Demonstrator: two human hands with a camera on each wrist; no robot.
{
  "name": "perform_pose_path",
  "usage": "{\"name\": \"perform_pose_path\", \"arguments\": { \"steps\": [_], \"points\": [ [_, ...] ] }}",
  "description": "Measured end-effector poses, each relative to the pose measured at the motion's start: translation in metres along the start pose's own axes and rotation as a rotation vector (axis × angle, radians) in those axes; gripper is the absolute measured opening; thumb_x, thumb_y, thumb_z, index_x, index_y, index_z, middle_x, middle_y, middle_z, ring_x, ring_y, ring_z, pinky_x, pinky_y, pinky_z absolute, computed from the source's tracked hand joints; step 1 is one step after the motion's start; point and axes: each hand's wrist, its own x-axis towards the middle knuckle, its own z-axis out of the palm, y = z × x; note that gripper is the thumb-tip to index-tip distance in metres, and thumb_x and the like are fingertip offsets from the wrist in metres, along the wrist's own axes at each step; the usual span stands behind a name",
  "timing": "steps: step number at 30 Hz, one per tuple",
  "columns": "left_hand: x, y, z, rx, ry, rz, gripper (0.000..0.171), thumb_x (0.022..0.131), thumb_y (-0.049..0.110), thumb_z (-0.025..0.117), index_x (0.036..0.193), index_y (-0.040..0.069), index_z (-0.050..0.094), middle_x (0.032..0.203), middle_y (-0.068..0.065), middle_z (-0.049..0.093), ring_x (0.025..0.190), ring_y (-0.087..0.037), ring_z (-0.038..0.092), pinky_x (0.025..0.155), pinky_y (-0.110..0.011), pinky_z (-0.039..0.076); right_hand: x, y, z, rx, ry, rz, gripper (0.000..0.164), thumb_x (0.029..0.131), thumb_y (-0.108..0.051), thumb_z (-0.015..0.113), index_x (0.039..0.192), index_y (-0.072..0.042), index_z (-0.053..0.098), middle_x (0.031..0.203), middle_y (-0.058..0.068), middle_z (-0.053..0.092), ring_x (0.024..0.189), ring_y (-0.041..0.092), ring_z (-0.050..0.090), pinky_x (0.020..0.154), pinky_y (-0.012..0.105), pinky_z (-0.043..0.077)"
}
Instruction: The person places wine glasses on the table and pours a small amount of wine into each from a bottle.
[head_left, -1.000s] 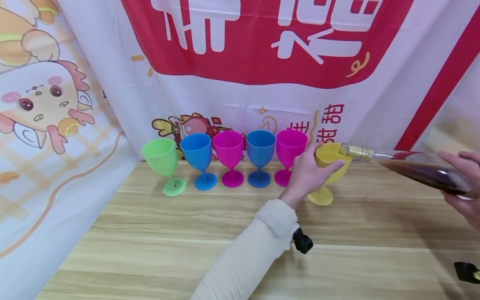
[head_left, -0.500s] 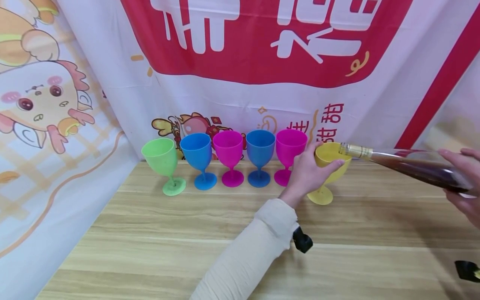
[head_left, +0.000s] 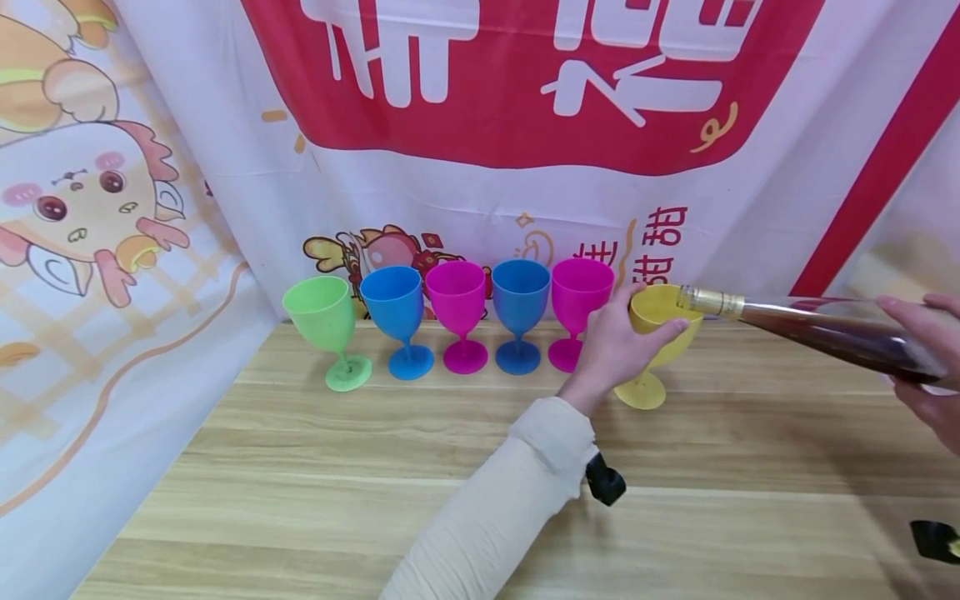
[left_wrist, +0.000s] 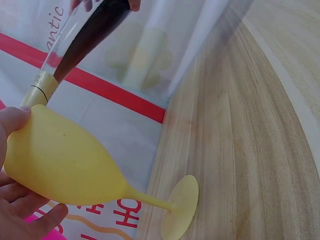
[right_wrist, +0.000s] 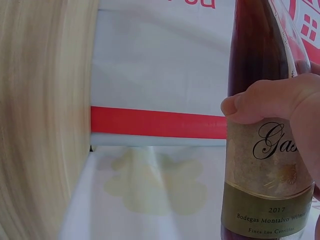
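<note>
My left hand (head_left: 618, 342) holds the bowl of a yellow goblet (head_left: 663, 321), its thumb near the rim; the goblet's foot (left_wrist: 181, 210) stands on the table in the left wrist view. My right hand (head_left: 926, 350) grips a clear wine bottle (head_left: 832, 333) of dark liquid, tilted with its neck (left_wrist: 40, 90) over the goblet's rim. The bottle's label (right_wrist: 270, 190) shows in the right wrist view, with the thumb across the glass. Inside the goblet the contents are hidden.
Left of the yellow goblet stands a row: a magenta goblet (head_left: 582, 292), a blue goblet (head_left: 521, 304), another magenta goblet (head_left: 457, 300), another blue goblet (head_left: 393, 308) and a green goblet (head_left: 324, 321). Behind the wooden table (head_left: 337, 500) hangs a printed cloth (head_left: 465, 200).
The bottle's body has risen slightly, and dark liquid now reaches further towards its neck. My left hand and the yellow goblet have stayed in place.
</note>
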Motion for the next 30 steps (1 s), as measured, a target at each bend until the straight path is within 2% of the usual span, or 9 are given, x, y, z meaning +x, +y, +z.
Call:
{"name": "perform_pose_path", "arguments": {
  "steps": [1,2,8,9,17,23,27,29,30],
  "points": [
    [0.000,0.000,0.000,-0.001,-0.001,0.001,0.067,0.092,0.046,0.081,0.150,0.027,0.052,0.126,0.007,0.071,0.104,-0.004,0.067,0.082,-0.019,0.060,0.000,0.000,-0.001,-0.006,0.001,-0.003,0.096,0.095,-0.084,0.013,0.161,-0.023,0.046,0.153,0.038,0.046,0.142,0.056,0.041,0.136,0.048,0.019],
    [0.000,0.000,0.000,-0.001,0.000,0.002,0.068,0.092,0.046,0.081,0.150,0.026,0.052,0.127,0.007,0.071,0.104,-0.005,0.067,0.082,-0.019,0.060,0.000,-0.002,-0.001,-0.012,-0.003,0.002,0.078,0.104,-0.071,0.021,0.162,-0.023,0.045,0.154,0.037,0.045,0.143,0.056,0.040,0.136,0.049,0.019],
    [0.001,0.000,0.000,-0.017,-0.005,-0.004,0.068,0.092,0.046,0.081,0.150,0.026,0.052,0.128,0.005,0.071,0.106,-0.006,0.068,0.083,-0.020,0.061,0.004,0.000,0.000,0.037,0.043,-0.027,0.076,0.106,-0.071,0.031,0.156,-0.020,0.054,0.149,0.041,0.047,0.136,0.059,0.043,0.135,0.045,0.022],
    [0.001,0.000,0.000,-0.017,-0.005,-0.007,0.068,0.092,0.046,0.081,0.150,0.026,0.052,0.128,0.005,0.071,0.105,-0.006,0.068,0.083,-0.020,0.061,0.004,0.001,0.000,0.049,0.053,-0.040,0.094,0.097,-0.085,0.023,0.155,-0.019,0.055,0.147,0.042,0.048,0.134,0.059,0.044,0.135,0.044,0.022],
    [0.001,0.000,0.000,0.005,0.001,-0.009,0.068,0.092,0.047,0.081,0.150,0.026,0.052,0.128,0.004,0.071,0.105,-0.006,0.067,0.081,-0.018,0.060,0.003,-0.005,-0.010,-0.056,-0.012,-0.032,0.075,0.106,-0.067,0.016,0.162,-0.025,0.045,0.160,0.034,0.040,0.140,0.056,0.038,0.135,0.054,0.021],
    [0.002,-0.001,0.001,0.016,0.003,0.005,0.069,0.092,0.048,0.081,0.151,0.026,0.051,0.131,0.004,0.071,0.106,-0.006,0.067,0.081,-0.018,0.059,0.004,-0.003,-0.005,0.015,0.029,-0.026,0.091,0.098,-0.082,0.018,0.157,-0.022,0.051,0.151,0.040,0.046,0.135,0.059,0.042,0.135,0.046,0.022],
    [0.002,-0.002,0.001,0.014,0.003,-0.005,0.069,0.092,0.049,0.081,0.151,0.028,0.051,0.132,0.004,0.071,0.107,-0.006,0.066,0.082,-0.019,0.060,0.003,-0.004,-0.006,-0.016,0.007,-0.012,0.091,0.098,-0.080,0.012,0.160,-0.024,0.047,0.156,0.037,0.042,0.139,0.058,0.039,0.136,0.048,0.021],
    [0.002,-0.002,0.001,0.014,0.003,-0.009,0.070,0.092,0.049,0.081,0.151,0.028,0.051,0.131,0.004,0.071,0.107,-0.006,0.066,0.081,-0.019,0.060,0.003,-0.006,-0.008,-0.033,-0.006,-0.010,0.083,0.101,-0.072,0.013,0.162,-0.025,0.045,0.158,0.036,0.041,0.141,0.057,0.038,0.136,0.051,0.020],
    [0.002,-0.002,0.001,0.015,0.004,-0.010,0.070,0.092,0.049,0.081,0.151,0.028,0.051,0.131,0.003,0.071,0.106,-0.006,0.066,0.081,-0.018,0.059,0.002,-0.007,-0.010,-0.062,-0.021,-0.004,0.066,0.108,-0.058,0.023,0.163,-0.026,0.042,0.161,0.033,0.039,0.143,0.055,0.036,0.135,0.054,0.020]
  ]
}}
